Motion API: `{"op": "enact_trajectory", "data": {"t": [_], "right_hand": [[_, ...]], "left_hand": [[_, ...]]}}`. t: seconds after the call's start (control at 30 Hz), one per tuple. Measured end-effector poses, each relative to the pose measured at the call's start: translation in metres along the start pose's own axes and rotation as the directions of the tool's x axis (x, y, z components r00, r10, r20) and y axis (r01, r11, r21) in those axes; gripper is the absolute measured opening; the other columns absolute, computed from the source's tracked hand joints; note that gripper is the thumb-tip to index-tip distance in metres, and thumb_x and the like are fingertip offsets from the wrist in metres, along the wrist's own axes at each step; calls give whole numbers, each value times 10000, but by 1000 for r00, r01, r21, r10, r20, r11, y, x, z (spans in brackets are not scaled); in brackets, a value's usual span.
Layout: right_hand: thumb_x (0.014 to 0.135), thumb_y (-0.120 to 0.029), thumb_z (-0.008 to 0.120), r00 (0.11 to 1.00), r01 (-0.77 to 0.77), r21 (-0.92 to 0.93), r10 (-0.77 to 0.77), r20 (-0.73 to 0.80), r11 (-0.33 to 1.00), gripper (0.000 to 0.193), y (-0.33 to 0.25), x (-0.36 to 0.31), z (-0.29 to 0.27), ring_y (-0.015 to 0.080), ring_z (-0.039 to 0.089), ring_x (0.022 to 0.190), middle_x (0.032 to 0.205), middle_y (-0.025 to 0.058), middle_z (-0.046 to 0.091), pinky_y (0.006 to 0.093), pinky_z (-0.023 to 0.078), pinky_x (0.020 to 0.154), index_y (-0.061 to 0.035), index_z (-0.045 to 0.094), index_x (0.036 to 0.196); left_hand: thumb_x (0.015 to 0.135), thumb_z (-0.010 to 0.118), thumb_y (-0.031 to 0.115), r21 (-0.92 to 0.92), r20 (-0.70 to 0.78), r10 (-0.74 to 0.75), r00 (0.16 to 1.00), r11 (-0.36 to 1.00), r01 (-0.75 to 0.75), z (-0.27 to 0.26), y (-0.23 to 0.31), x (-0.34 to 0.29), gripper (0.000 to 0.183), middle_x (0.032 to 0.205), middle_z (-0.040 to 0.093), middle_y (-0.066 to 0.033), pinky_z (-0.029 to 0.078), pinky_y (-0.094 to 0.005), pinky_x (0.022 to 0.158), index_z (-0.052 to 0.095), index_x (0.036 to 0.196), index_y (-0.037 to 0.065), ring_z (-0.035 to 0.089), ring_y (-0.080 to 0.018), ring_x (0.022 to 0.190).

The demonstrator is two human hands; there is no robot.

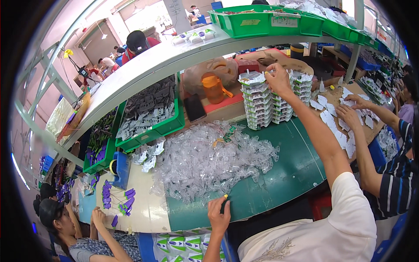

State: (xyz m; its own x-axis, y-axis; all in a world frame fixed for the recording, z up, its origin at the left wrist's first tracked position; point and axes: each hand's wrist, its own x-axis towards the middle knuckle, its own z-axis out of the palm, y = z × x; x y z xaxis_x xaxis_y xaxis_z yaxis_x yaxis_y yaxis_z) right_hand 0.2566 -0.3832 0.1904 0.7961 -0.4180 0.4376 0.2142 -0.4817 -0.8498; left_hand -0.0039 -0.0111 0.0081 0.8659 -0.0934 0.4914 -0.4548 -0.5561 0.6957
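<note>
My right hand (279, 78) reaches far across the green mat (288, 174) to the stacks of white blister packs (262, 102). Its fingers pinch the top pack (252, 78) of one stack. My left hand (218, 215) rests at the near edge of the mat, closed around a small dark object (224, 206) with a yellow tip. A big heap of clear plastic shells (209, 161) lies between my two hands.
A green bin of grey parts (150, 126) and an orange bottle (214, 89) sit under the shelf (166, 59). A co-worker's hands (351, 111) sort white cards (331, 122) at the right. Another person (65, 222) sits lower left near purple pieces (126, 201).
</note>
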Motion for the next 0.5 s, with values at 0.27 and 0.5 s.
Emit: {"op": "enact_trajectory", "data": {"t": [0.27,0.5], "right_hand": [[813,-177,677,990,63,-183,-84,-110,981,225,34,3,14,259,662,710,746,124,665,396,506,683,-38,637,984],[860,-168,690,931,349,-80,-355,-80,934,183,-19,-40,29,147,600,583,659,73,622,329,478,583,-57,666,1003]], "left_hand": [[813,709,5,10,13,-18,1000,1000,18,0,0,-3,170,946,693,-141,492,-400,799,678,979,-9,628,-332,875],[812,713,1,11,-5,-20,1000,1000,20,1,-1,5,176,931,693,-138,495,-399,770,676,983,-6,629,-329,860]]}}
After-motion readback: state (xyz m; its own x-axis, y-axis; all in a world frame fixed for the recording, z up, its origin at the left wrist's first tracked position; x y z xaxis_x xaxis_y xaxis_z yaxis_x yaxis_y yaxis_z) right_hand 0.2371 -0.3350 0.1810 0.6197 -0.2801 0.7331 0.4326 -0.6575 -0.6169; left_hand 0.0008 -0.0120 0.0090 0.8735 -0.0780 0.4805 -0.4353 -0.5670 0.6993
